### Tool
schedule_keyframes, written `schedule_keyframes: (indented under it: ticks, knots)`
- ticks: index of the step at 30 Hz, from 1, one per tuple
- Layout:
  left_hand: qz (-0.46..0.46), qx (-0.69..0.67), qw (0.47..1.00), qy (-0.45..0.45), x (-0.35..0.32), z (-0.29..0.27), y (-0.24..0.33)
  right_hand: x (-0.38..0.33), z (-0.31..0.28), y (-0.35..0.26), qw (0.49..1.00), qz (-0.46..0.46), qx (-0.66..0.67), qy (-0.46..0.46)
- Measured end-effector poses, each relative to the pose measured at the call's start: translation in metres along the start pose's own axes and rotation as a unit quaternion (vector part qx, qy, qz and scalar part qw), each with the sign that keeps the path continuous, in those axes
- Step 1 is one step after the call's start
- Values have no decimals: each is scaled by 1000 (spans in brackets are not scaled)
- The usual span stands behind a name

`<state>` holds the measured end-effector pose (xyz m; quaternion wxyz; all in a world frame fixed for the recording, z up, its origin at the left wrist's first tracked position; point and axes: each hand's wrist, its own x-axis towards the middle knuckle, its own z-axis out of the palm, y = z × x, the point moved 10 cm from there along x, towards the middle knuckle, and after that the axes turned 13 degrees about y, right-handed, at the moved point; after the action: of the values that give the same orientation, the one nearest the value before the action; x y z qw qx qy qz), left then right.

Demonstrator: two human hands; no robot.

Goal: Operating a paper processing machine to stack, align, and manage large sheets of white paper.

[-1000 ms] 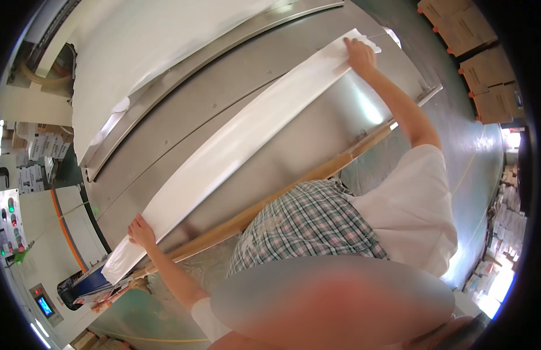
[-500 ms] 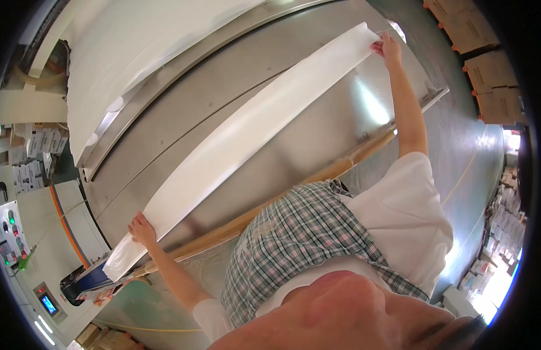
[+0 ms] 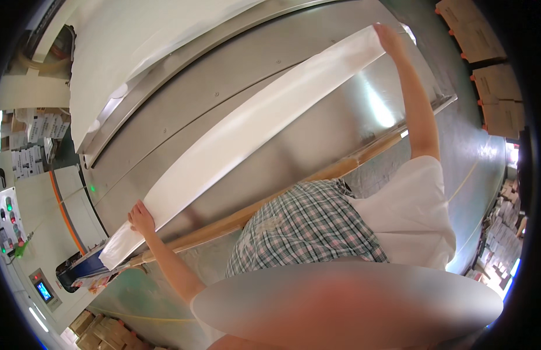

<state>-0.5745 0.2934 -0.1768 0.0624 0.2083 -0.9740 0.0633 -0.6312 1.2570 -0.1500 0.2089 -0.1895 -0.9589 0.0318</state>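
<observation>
Though apart, hands (image 3: 141,217) (image 3: 389,38) on strip (image 3: 247,126)

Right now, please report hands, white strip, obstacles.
Left hand, right hand: on white strip near opposite ends. Strip lies across metal table. No obstacle seen.

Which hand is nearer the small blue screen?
The left hand, by the left end of the white strip; the right hand, at its right end, is farther.

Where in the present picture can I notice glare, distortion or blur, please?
Head view: a bright glare streak on the metal table, beside the right forearm; head view: the metal rail looks bowed, probably from the fisheye lens; head view: a blurred oval covers the lower middle.
</observation>
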Motion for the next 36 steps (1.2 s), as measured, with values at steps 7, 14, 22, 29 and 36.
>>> schedule_keyframes:
  ticks: [7,14,22,29,36]
  knots:
    - [-15,19,999,-46,4,7,3,-5,77,28,968,216,91,-90]
    - [-28,43,995,-83,2,14,-29,-8,94,6,964,85,-22,-251]
    - [114,-109,964,213,-54,-43,-50,-147,55,-172,805,-98,233,-537]
    - [144,-177,956,185,-127,-89,35,-264,25,-281,640,-61,240,-728]
    - [77,-246,925,280,-164,-163,35,-268,-41,-350,620,-179,210,-734]
